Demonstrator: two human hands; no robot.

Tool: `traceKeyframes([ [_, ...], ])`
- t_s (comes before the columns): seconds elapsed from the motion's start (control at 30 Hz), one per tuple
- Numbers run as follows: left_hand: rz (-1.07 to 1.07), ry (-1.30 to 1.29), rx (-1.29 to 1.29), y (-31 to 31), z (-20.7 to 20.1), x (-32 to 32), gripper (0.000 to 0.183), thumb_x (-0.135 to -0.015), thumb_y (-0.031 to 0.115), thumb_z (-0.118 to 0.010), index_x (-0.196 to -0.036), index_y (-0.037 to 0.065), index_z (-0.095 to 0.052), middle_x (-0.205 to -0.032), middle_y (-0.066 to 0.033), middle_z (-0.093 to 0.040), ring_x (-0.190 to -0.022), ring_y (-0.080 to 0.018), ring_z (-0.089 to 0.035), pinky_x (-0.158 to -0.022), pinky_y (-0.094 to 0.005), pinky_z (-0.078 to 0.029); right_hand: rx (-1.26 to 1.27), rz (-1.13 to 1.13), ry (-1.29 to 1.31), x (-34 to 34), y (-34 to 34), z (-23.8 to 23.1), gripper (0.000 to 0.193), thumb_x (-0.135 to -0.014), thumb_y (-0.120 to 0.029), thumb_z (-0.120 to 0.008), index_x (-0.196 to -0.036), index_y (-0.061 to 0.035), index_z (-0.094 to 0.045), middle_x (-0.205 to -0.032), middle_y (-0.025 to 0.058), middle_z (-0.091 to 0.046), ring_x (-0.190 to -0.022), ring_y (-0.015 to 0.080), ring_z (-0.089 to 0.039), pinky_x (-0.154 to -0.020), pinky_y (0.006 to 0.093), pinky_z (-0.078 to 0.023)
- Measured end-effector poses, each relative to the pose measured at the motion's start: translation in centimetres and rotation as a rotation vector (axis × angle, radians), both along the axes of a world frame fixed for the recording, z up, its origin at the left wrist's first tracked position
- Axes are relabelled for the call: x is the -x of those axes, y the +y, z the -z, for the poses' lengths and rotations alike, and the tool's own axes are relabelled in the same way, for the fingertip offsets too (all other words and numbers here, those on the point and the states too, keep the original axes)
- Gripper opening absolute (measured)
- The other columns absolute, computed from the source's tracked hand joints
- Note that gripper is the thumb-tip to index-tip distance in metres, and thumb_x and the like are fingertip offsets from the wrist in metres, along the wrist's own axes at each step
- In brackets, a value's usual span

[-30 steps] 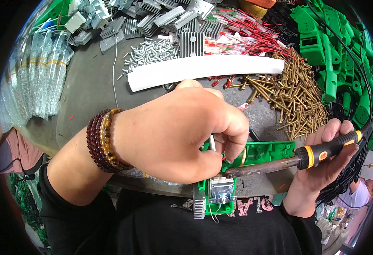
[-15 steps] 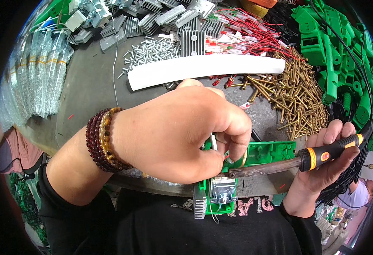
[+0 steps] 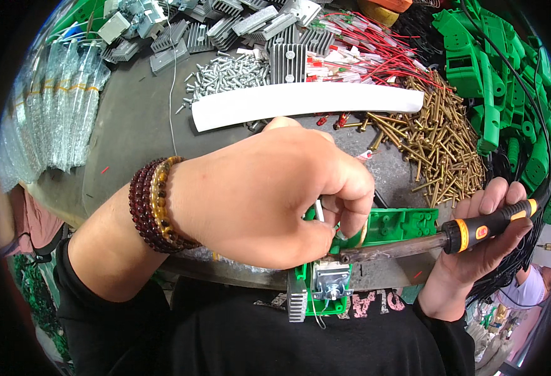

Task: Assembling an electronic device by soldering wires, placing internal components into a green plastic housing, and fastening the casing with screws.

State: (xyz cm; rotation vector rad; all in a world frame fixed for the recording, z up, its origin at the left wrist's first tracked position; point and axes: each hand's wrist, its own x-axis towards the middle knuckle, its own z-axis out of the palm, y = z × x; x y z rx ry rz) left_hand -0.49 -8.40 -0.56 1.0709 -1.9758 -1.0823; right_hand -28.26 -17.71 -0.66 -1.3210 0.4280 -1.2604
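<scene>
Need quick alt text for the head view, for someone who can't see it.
The left hand pinches a thin white piece against a green plastic part while the right hand holds a soldering iron to it; brass screws lie beyond.

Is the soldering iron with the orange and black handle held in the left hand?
No, the soldering iron is held in the right hand, while the left hand pinches a thin white wire over the green part.

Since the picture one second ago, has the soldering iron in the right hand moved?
No. The soldering iron keeps its place against the pile of brass screws; its dark shaft still reaches left, below the green plastic part.
</scene>
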Motion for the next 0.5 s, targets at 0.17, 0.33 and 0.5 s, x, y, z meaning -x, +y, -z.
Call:
traceKeyframes([
  [0.17,-0.004,-0.054,0.053,0.32,0.28,0.04,0.015,-0.077,0.01,-0.069,-0.091,0.014,-0.073,-0.086,0.0045,-0.07,-0.087,-0.0192,-0.06,-0.091,-0.0356,-0.037,0.006,-0.007,-0.008,0.12,-0.1,0.15,0.045,-0.1,-0.049,-0.061,-0.113,-0.0107,-0.042,-0.088,0.0063,-0.051,-0.044,0.0088,-0.041,-0.039,0.0227,-0.037],
  [0.33,-0.001,-0.087,0.079,0.54,-0.02,0.07,0.016,-0.076,0.011,-0.068,-0.091,0.014,-0.073,-0.083,0.0048,-0.068,-0.086,-0.0192,-0.058,-0.093,-0.0367,-0.035,0.0,-0.007,-0.016,0.06,0.0,0.01,0.046,-0.1,-0.05,-0.06,-0.114,-0.0104,-0.041,-0.088,0.0066,-0.051,-0.044,0.009,-0.041,-0.039,0.0228,-0.037],
  [0.5,0.017,-0.059,0.057,0.38,0.02,0.04,0.017,-0.074,0.013,-0.065,-0.089,0.013,-0.072,-0.08,0.0049,-0.068,-0.085,-0.0194,-0.057,-0.093,-0.0369,-0.034,0.014,0.018,0.002,-0.07,0.1,0.05,0.048,-0.099,-0.051,-0.06,-0.114,-0.0101,-0.041,-0.088,0.007,-0.051,-0.044,0.0092,-0.042,-0.039,0.0224,-0.037],
])
